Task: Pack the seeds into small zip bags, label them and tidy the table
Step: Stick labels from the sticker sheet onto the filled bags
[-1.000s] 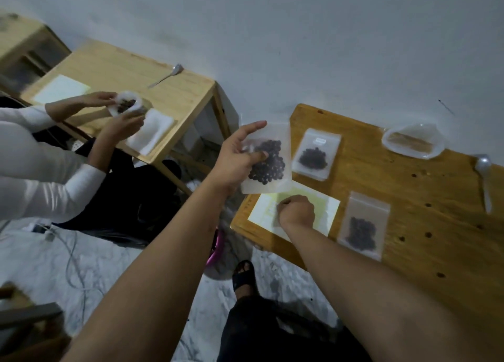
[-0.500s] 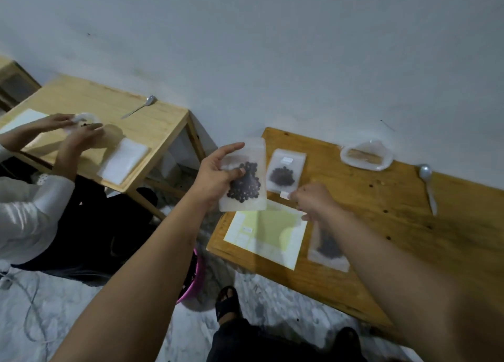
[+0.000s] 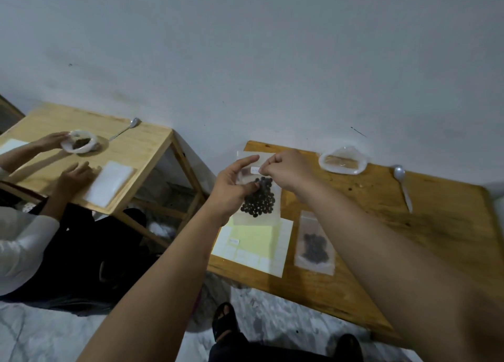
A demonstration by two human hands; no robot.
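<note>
Frame centre: left hand (image 3: 231,189) gripped seed bag (image 3: 268,211), thumb on front. Right hand (image 3: 289,170) pinched small white label (image 3: 255,170) at bag top.

Both forearms (image 3: 163,266) were left uncovered; dark trousers (image 3: 272,355) and a black open-toed sandal (image 3: 224,324) were worn, lower centre.

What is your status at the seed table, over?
Left hand holds seed bag above the table. Right hand pinches white label at the bag's top. Another filled bag lies beside label sheet. Nothing blocking.
</note>
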